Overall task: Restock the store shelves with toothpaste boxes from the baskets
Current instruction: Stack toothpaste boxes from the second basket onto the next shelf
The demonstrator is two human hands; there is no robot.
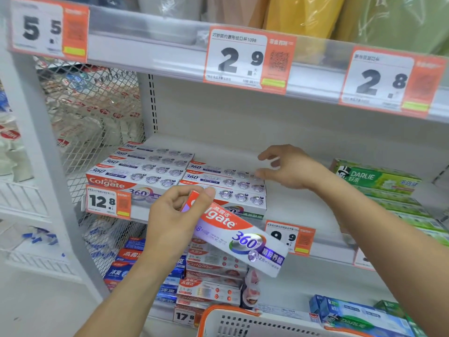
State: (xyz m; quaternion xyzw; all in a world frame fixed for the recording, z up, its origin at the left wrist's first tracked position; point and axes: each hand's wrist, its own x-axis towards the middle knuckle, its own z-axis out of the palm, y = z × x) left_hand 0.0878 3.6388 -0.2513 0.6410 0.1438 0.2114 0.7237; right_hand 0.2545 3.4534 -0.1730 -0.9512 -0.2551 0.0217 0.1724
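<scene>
Pinching one end of a Colgate 360 box (pixel 239 239) between thumb and curled fingers, my left hand (pixel 173 216) holds it tilted in the air, just in front of the stacked Colgate boxes (pixel 155 166) on the middle shelf (pixel 301 205). My right hand (pixel 288 167) hovers over the right end of that stack, fingers loosely spread and holding nothing, the fingertips touching or nearly touching the top row; I cannot tell which. Below the stack, at the bottom edge of the view, sits the white basket (pixel 243 322) with its orange rim; from here I cannot see what lies inside it. Right of the stack, past a bare stretch of shelf, lie green Darlie boxes (pixel 379 180). Under the stack hangs a 12.8 price tag (pixel 108 203), and lower down more toothpaste boxes (pixel 211 276) crowd the shelf beneath. Left of the stack a wire mesh panel (pixel 97 113) closes off the bay.
</scene>
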